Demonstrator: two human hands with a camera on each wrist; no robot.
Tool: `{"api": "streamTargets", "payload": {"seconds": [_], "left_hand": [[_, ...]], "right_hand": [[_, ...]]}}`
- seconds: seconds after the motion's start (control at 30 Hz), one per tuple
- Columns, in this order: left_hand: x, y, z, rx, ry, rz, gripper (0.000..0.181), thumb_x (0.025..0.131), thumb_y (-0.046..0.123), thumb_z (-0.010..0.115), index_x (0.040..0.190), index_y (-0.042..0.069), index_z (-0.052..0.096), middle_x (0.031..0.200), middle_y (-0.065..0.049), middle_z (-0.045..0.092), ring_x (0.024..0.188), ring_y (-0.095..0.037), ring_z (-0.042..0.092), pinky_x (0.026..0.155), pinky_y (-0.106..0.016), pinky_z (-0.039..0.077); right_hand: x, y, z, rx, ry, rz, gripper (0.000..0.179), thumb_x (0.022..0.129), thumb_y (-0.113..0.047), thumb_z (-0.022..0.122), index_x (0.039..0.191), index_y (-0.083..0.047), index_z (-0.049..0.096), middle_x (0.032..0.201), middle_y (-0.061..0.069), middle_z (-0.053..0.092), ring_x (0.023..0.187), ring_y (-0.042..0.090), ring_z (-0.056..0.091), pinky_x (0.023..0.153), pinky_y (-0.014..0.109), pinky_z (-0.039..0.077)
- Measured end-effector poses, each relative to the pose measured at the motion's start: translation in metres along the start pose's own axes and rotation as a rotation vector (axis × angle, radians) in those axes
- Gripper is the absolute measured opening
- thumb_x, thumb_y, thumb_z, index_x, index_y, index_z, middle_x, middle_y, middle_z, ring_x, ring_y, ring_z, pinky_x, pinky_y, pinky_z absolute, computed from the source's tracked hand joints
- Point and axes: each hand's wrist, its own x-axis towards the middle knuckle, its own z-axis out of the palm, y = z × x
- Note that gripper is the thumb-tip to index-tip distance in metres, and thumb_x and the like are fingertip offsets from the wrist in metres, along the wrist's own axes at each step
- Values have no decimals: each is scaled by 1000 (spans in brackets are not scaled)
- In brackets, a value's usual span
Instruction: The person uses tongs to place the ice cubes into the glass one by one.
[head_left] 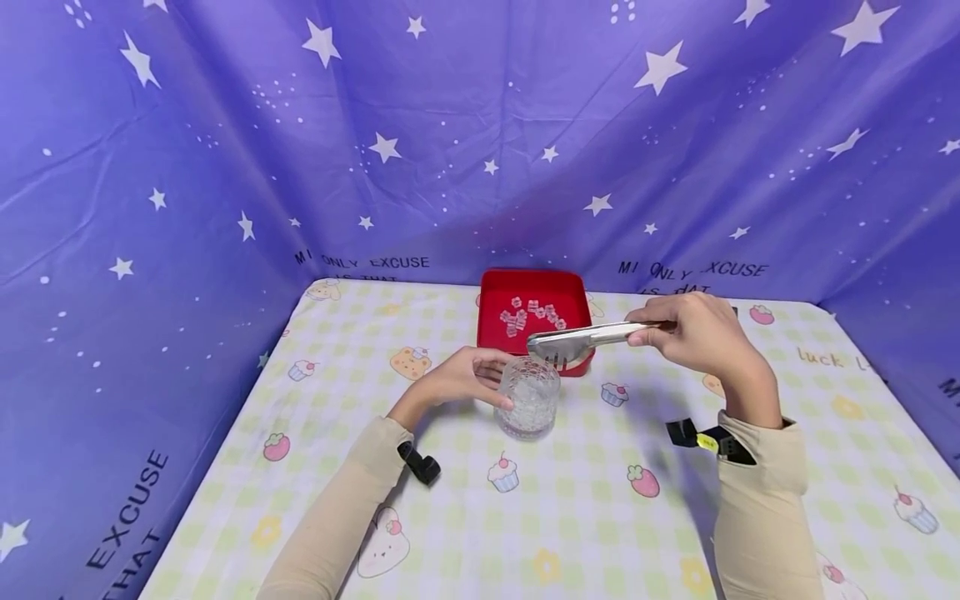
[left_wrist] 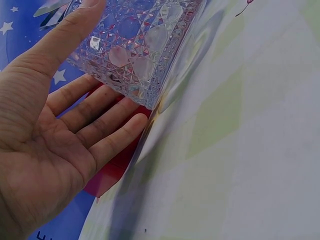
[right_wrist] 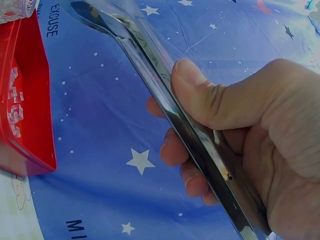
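Note:
A clear cut-glass tumbler (head_left: 529, 398) stands upright on the table, its side patterned with facets in the left wrist view. My left hand (head_left: 468, 377) holds it from the left, thumb on the near side and fingers spread behind. Metal tongs (head_left: 592, 336) are gripped in my right hand (head_left: 693, 332), thumb on one arm and fingers round the other, as the right wrist view shows. The tongs point left, with their tips right over the tumbler's rim. I cannot tell whether anything is between the tips.
Just behind the tumbler sits a red tray (head_left: 491, 287) with several small clear ice-like cubes (head_left: 517, 320) in it. A checked tablecloth (head_left: 570, 508) with printed cupcakes and strawberries covers the table. Purple starry curtains (head_left: 465, 167) hang along the back and sides.

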Motion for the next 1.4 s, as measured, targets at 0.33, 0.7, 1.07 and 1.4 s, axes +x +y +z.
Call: {"api": "streamTargets", "payload": {"seconds": [0.33, 0.7, 1.07, 1.4], "left_hand": [[0, 0, 1, 10, 5, 6, 65, 77, 3, 87, 137, 4, 62, 126, -16, 69, 112, -21, 67, 98, -31, 59], [1, 2, 3, 2, 1, 14, 63, 78, 2, 86, 137, 3, 62, 125, -17, 69, 112, -22, 68, 99, -32, 59], [1, 1, 2, -3, 3, 9, 62, 78, 3, 86, 135, 4, 63, 125, -16, 69, 112, -21, 67, 98, -32, 59], [0, 1, 4, -13, 1, 10, 62, 78, 2, 86, 135, 4, 63, 125, -16, 69, 112, -20, 67, 99, -32, 59]], "right_hand": [[-1, 1, 0, -4, 23, 5, 20, 79, -24, 87, 98, -17, 82, 61, -11, 51, 50, 0, 32, 48, 24, 23], [-1, 1, 0, -16, 44, 18, 20, 80, -25, 86, 98, -18, 81, 60, -10, 50, 50, 1, 31, 49, 25, 24], [1, 1, 3, -20, 214, 77, 25, 78, -24, 88, 100, -16, 82, 60, -5, 53, 50, 3, 33, 45, 27, 22], [10, 3, 20, -99, 257, 182, 25, 85, -27, 83, 107, -15, 80, 86, 7, 75, 63, 25, 58, 47, 33, 30]]}}
